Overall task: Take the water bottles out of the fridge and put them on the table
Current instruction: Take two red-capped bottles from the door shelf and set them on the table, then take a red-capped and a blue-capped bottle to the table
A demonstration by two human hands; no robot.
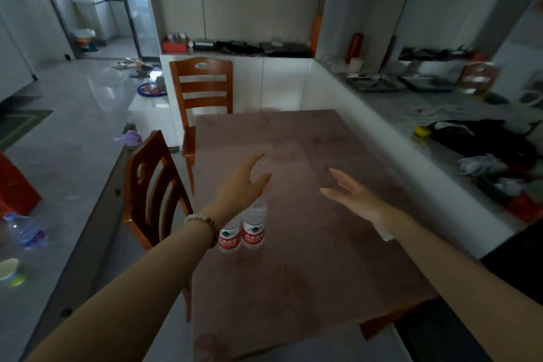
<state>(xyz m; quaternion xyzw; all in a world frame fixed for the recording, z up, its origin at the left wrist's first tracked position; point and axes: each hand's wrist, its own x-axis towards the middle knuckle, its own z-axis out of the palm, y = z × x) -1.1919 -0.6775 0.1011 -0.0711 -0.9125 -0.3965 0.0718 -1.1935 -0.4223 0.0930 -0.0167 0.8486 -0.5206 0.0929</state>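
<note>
Two clear water bottles with red labels stand upright side by side near the left edge of the table (308,273), which has a reddish-brown cloth. The left bottle (229,238) is partly hidden by my wrist; the right bottle (254,226) shows up to its neck. My left hand (244,182) hovers just above the bottles' tops, fingers spread and curved, holding nothing. My right hand (352,197) floats open over the table's middle, palm turned left, well apart from the bottles. The fridge is not in view.
Two wooden chairs stand at the table's left side, one near (152,194) and one far (202,91). A white counter (382,132) with clothes and trays runs along the right. A large water jug (25,232) and a cup (11,272) sit on the floor at left.
</note>
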